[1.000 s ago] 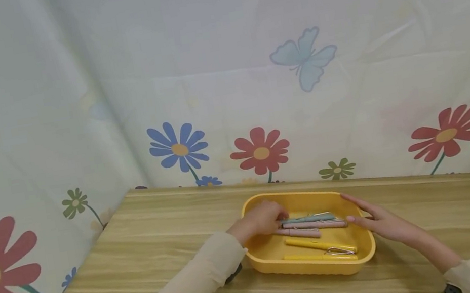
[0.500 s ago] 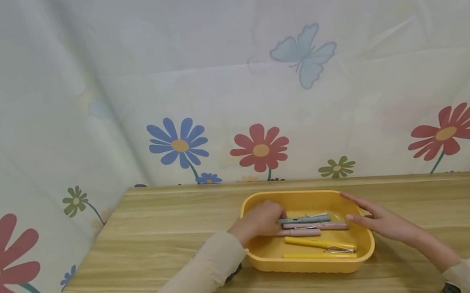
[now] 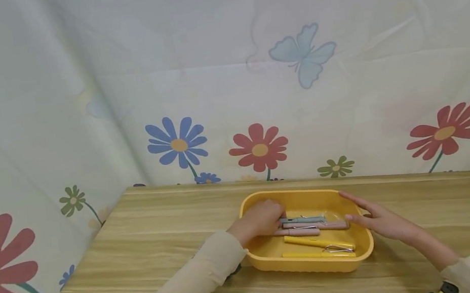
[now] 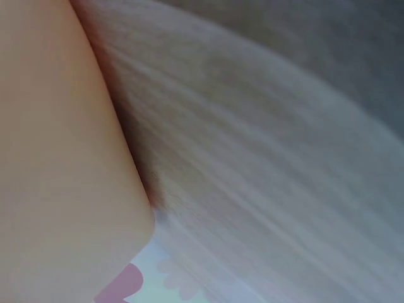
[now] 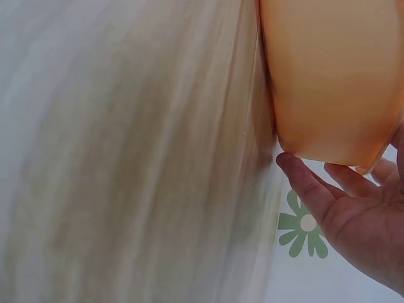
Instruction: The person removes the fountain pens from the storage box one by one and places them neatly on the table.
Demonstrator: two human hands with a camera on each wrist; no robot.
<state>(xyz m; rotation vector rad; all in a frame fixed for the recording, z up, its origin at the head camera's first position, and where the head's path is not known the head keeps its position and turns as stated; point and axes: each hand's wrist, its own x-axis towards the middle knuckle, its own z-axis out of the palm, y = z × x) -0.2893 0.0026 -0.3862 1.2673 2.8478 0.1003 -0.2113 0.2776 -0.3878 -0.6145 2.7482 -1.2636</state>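
A yellow plastic basket [image 3: 309, 265] stands on the wooden table, holding several pens. My left hand [image 3: 261, 220] reaches over its left end and pinches the left end of a blue-grey pen [image 3: 304, 219]; those fingertips are mostly hidden. Two pink pens [image 3: 335, 224] lie just below that one, near the fingers. Closer to the front wall are two yellow pens [image 3: 319, 242] with metal clips. At the right end, my right hand [image 3: 382, 220] holds the basket, thumb over the rim and fingers along the outside, as the right wrist view shows. The left wrist view has only the basket wall [image 4: 63, 158] and tabletop.
The wood-grain table [image 3: 160, 230] extends left and right of the basket. Behind it hangs a pale curtain [image 3: 208, 94] printed with flowers and a butterfly. A black and yellow wrist device [image 3: 444, 290] sits by the right cuff.
The blue-grey pen's right end has shifted left toward my left hand, so less of it shows. Both hands and the basket stay nearly in place.
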